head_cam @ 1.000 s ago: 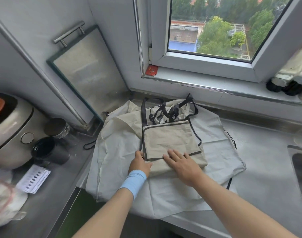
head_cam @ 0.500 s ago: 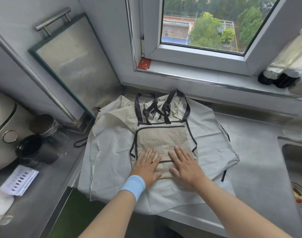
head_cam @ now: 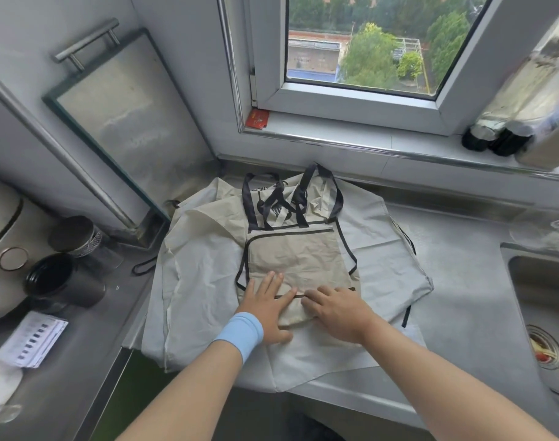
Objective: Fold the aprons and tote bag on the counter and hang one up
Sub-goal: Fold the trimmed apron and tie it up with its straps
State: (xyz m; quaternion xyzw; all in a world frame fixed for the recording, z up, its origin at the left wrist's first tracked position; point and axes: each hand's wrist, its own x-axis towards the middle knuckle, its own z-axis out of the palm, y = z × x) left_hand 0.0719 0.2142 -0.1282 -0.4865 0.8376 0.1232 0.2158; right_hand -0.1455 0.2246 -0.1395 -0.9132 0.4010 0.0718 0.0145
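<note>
We see the beige folded cloth (head_cam: 298, 265), edged in dark trim, lying on top of a pale grey apron (head_cam: 386, 249) that is spread over the counter (head_cam: 469, 316) below the window. We cannot tell whether the beige piece is an apron or the tote bag. Its long axis runs from the counter's near edge toward the window, and its dark straps (head_cam: 283, 208) are bunched at the far end, pointing to the sill. The left hand (head_cam: 265, 310), with a blue wristband (head_cam: 240, 334), lies flat with straight fingers on the cloth's near left corner. The right hand (head_cam: 338, 310) rests beside it on the near edge, palm down, its fingers (head_cam: 313, 297) aimed leftward along the trim, gripping nothing. At the right, the sink (head_cam: 526, 281) holds red and pale scraps in its drain (head_cam: 543, 348). At the left stands a black cup (head_cam: 53, 281) with an open mouth, its contents too dark to read, next to a lidded jar (head_cam: 77, 233).
</note>
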